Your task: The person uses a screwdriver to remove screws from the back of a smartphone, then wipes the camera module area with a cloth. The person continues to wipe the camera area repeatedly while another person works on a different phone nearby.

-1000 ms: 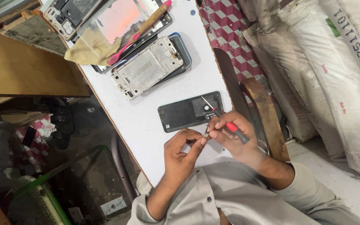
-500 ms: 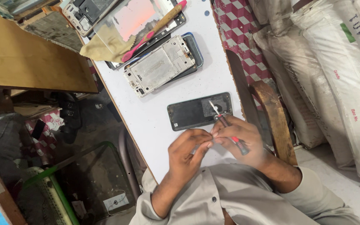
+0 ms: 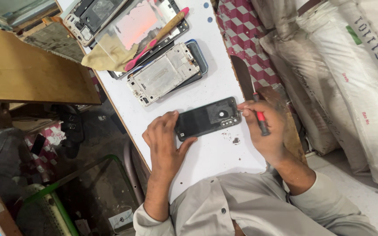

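Note:
A dark phone lies back up on the white table, its camera end pointing right. My left hand grips the phone's left end between thumb and fingers. My right hand touches the phone's right end near the camera. It holds a small red-handled screwdriver against the palm. A few tiny dark specks lie on the table just below the phone.
A bare metal phone frame lies further up the table. Beyond it are another opened phone, a yellowish cloth and a pink-tipped stick. White sacks stand to the right, and a wooden board is on the left.
Both hands were held together near the table's front edge, working the screwdriver on something small. They have since moved apart onto the two ends of the dark phone.

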